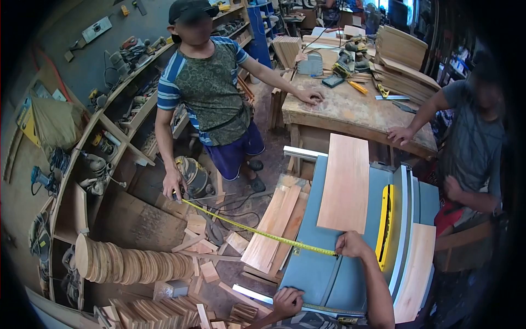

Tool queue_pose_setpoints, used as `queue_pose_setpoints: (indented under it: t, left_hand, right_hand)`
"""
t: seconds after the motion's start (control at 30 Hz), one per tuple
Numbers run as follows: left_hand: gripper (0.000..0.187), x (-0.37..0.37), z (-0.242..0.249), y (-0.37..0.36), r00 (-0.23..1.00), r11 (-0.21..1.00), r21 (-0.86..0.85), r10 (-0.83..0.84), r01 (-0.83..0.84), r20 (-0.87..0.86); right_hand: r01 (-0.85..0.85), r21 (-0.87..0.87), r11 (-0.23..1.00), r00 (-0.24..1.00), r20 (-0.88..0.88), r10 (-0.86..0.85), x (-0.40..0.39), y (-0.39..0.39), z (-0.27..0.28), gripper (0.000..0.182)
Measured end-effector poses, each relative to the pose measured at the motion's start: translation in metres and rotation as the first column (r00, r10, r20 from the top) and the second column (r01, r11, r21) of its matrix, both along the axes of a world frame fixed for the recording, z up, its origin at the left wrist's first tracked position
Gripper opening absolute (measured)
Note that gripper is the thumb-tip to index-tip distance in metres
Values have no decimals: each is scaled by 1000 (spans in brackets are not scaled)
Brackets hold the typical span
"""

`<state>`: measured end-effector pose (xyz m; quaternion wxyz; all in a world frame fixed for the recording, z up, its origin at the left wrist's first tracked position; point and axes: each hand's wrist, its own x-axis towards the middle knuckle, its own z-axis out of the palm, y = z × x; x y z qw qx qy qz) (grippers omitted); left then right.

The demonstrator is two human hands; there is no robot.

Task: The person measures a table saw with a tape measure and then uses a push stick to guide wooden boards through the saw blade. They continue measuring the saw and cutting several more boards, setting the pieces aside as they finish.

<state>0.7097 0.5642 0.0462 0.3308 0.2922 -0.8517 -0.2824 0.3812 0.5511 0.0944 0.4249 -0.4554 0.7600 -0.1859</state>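
Head view shows us the blue saw table point(329, 274) filling the lower right, and we work at its near end. On its top lies a long board point(345, 183), flat and lengthwise, its near end just beyond our right hand point(352, 245). A second board point(415, 268) rests along the table's right edge, past the yellow guard point(385, 222). Behind the saw stands a worn workbench point(350, 109) piled with wood and tools; one person point(211, 93) in a striped shirt leans a hand on its left end, and another person point(474, 137) in grey rests a hand on its right side. Shelves point(109, 126) of power tools run down the left wall, and a row of round wooden discs point(131, 264) lies on the floor among offcuts. A yellow tape point(257, 232) stretches taut from the striped-shirt person's lowered hand point(174, 186) across the gap to the saw table, where our right hand presses its end down with fingers curled together over it. Our left hand point(287, 301) sits at the near left corner of the table, fingers closed; we cannot tell whether they grip anything.
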Motion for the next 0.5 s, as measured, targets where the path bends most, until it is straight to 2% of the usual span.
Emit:
queue_pose_setpoints:
  t: [0.27,0.33,0.37,0.4,0.43,0.47,0.5]
  left_hand:
    - [15,-4,10,-2,1000,1000,-4,-1,1,-14]
    - [12,-3,2,-6,1000,1000,-26,-19,18,-19]
    - [11,0,-6,-4,999,999,-17,-43,43,-17]
    - [8,7,-22,-10,986,986,57,-160,158,37]
    - [7,12,-30,-12,953,947,161,-292,277,78]
    - [10,4,-17,-7,983,979,94,-180,183,-44]
    - [10,3,-20,-6,985,988,31,-149,152,-82]
  right_hand:
    - [51,-38,998,999,22,-50,3,2,4,7]
    - [-12,-209,978,998,51,23,-5,2,-17,11]
    - [-24,-275,961,997,67,44,-8,10,-33,13]
    - [-1,-277,961,999,38,12,-8,8,-38,17]
    - [41,-310,950,996,92,-13,-8,8,-34,16]
    - [-37,-243,969,994,-104,12,-8,7,-33,14]
    - [-36,-295,955,999,28,47,-11,11,-33,13]
